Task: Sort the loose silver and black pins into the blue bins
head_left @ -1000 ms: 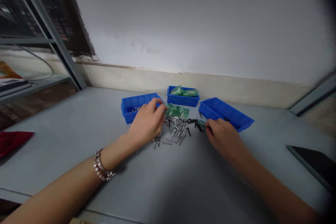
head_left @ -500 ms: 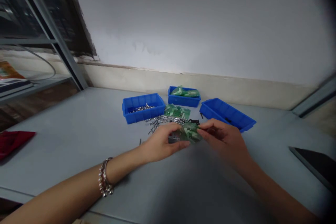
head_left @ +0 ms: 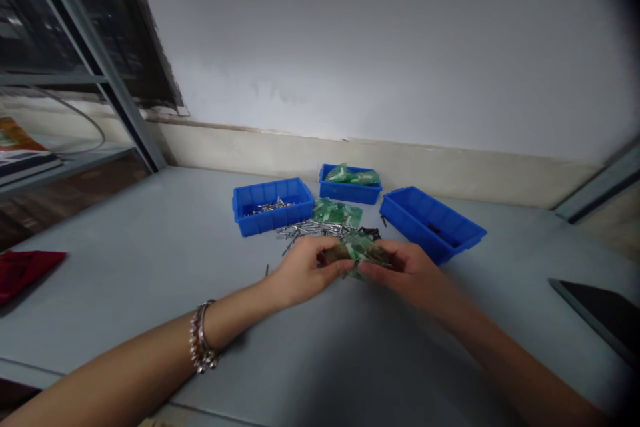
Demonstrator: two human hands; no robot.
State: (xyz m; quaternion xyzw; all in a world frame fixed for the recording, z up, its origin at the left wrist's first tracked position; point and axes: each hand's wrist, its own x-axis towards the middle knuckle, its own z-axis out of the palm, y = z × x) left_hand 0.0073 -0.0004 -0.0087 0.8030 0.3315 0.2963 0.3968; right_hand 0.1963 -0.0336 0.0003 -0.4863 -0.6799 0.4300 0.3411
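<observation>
Between my two hands is a small green see-through plastic bag (head_left: 356, 255), held above the table with its contents too blurred to name. My left hand (head_left: 307, 271) pinches the bag's left side between thumb and fingers. On the right side my right hand (head_left: 411, 273) grips it the same way, thumb in front. Just behind lie a loose pile of thin metal pins (head_left: 315, 228) and another green bag (head_left: 337, 212). A few black pieces (head_left: 370, 232) show past the held bag, partly hidden by it.
A blue bin (head_left: 274, 217) at left holds metal pins. The back blue bin (head_left: 351, 195) contains green bags. In the right blue bin (head_left: 425, 237) lie a few dark pieces. A dark flat object (head_left: 600, 313) sits at far right, a red item (head_left: 27, 270) at far left.
My right hand has shifted slightly left and down, closer to my left hand. My left hand now pinches the bag's edge, which lies spread between both hands.
</observation>
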